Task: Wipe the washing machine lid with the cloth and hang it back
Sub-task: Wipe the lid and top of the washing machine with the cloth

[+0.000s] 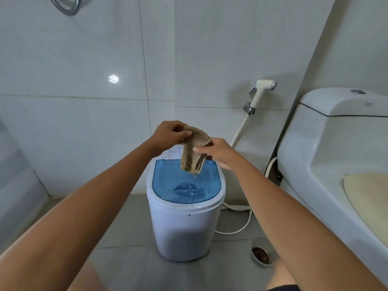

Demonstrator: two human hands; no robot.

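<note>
A small white washing machine (pixel 184 229) stands on the grey floor in the middle of the view. Its translucent blue lid (pixel 168 183) is closed and speckled with small yellowish bits, which also dot the white rim. Above the back of the lid I hold a folded tan cloth (pixel 194 152) in the air with both hands. My left hand (pixel 170 133) pinches its upper left corner. My right hand (pixel 216 152) grips its right edge. The cloth's lower end hangs loose and apart from the lid.
A white toilet (pixel 336 148) with a cream seat cover stands at the right. A bidet sprayer (pixel 262 91) hangs on the tiled wall, its hose running down behind the machine. A round floor drain (pixel 261 252) lies right of the machine. A metal hose loop (pixel 67 7) shows top left.
</note>
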